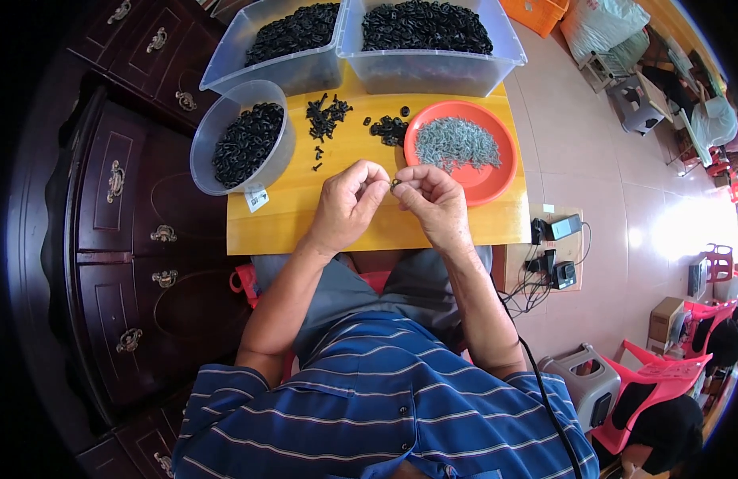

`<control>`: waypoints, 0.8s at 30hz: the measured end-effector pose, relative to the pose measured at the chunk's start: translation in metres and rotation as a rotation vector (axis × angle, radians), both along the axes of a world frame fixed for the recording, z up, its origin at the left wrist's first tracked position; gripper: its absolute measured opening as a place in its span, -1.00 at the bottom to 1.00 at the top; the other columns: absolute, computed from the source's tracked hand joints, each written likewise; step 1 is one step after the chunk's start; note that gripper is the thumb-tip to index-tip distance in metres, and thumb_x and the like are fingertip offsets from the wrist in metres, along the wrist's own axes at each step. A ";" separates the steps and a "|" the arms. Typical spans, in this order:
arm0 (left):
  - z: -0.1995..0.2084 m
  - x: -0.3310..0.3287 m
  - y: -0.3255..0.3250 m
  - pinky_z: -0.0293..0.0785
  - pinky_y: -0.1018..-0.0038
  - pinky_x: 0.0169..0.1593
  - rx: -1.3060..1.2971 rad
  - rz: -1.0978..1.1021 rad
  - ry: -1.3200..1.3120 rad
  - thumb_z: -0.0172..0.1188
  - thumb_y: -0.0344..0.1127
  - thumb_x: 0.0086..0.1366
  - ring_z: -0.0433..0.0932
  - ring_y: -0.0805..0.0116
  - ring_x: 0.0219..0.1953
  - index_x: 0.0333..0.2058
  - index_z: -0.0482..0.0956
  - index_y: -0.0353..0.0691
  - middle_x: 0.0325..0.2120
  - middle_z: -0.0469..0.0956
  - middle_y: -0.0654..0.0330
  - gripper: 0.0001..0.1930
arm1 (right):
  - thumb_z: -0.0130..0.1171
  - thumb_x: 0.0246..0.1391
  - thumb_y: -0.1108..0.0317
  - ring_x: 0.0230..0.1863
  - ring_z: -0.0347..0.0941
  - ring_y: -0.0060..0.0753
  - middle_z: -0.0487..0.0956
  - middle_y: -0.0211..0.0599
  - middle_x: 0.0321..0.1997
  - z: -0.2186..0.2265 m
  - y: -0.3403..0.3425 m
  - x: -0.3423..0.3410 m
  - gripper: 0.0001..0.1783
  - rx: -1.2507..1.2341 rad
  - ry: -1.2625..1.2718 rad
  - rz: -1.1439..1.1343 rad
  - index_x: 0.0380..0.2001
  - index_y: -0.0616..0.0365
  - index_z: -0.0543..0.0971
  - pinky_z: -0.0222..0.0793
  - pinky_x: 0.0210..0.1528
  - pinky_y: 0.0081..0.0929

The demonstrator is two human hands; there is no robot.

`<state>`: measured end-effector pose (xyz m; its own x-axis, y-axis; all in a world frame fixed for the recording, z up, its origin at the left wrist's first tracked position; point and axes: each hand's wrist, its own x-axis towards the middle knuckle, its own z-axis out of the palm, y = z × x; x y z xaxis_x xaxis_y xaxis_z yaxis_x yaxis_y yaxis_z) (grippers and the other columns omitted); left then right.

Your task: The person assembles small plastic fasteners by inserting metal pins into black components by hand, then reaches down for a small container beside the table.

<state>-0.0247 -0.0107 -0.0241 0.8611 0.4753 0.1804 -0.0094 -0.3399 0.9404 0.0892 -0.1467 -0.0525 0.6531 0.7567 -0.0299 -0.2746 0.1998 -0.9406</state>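
My left hand [351, 201] and my right hand [439, 204] meet above the yellow table [297, 227], fingertips almost touching. Between the thumb and fingers of my right hand is a small dark ring-like part [395, 183]. The fingers of my left hand are curled against its thumb, and whatever they pinch is hidden. Beside my right hand lies an orange-red plate [497, 185] with many grey screws [457, 142] on it. A small heap of black plastic pieces [389, 130] sits left of the plate. Farther left is a heap of black parts with stems [327, 117], a few lying loose nearer me.
A round clear tub [201, 164] of black parts stands at the table's left. Two clear bins [433, 76] [305, 80] of black parts line the far edge. Dark drawers [114, 184] rise at left. Cabled devices [562, 274] lie at right, near pink chairs [652, 371].
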 end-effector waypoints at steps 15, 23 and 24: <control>-0.007 0.003 -0.001 0.38 0.57 -0.41 -0.019 -0.014 0.009 0.20 -0.46 0.36 0.42 0.61 -0.49 -0.26 0.53 -0.32 -0.51 0.51 0.29 -0.94 | 0.30 0.16 0.55 -0.33 0.51 -0.71 0.63 -0.48 -0.34 -0.003 0.001 0.001 -0.81 -0.045 -0.042 -0.018 -0.14 0.29 0.61 0.48 -0.24 -0.67; -0.005 0.004 0.014 0.40 0.63 -0.38 -0.296 -0.093 0.005 0.21 -0.42 0.38 0.43 0.68 -0.46 -0.20 0.55 -0.30 -0.43 0.54 0.37 -0.91 | 0.30 0.18 0.54 -0.30 0.53 -0.70 0.64 -0.48 -0.31 -0.001 0.000 0.003 -0.82 -0.036 -0.035 -0.023 -0.14 0.24 0.62 0.49 -0.20 -0.66; -0.006 0.007 0.019 0.41 0.64 -0.37 -0.301 -0.058 -0.005 0.22 -0.40 0.39 0.42 0.70 -0.46 -0.17 0.56 -0.30 -0.41 0.53 0.39 -0.89 | 0.29 0.19 0.54 -0.33 0.50 -0.72 0.63 -0.49 -0.33 0.001 0.000 0.003 -0.83 -0.014 0.000 -0.048 -0.15 0.25 0.61 0.47 -0.23 -0.68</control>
<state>-0.0174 0.0080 -0.0297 0.8878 0.4582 0.0432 -0.0255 -0.0447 0.9987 0.0922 -0.1468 -0.0520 0.6889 0.7237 -0.0407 -0.2652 0.1994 -0.9433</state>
